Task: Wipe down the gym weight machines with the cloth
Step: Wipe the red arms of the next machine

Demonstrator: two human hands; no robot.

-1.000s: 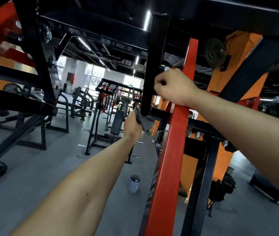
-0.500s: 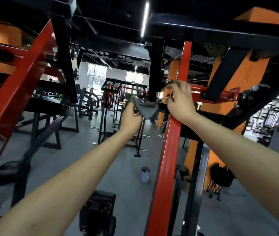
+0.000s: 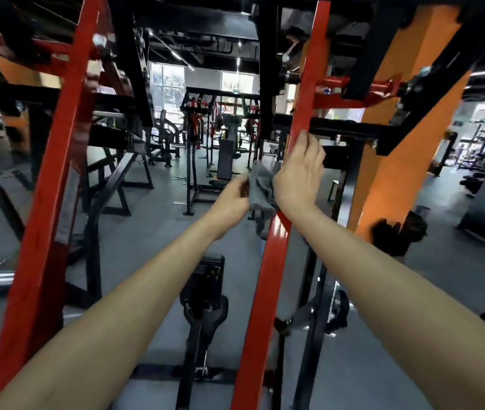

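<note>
Lower now on the red steel upright [image 3: 265, 276], my right hand [image 3: 300, 176] presses with straight fingers; my left hand [image 3: 231, 198] has its fingers pinching the crumpled grey cloth [image 3: 260, 187].

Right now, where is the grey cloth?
Head view, centre of frame: the grey cloth is held by the left hand, between it and the right hand, just left of the near red upright.
</note>
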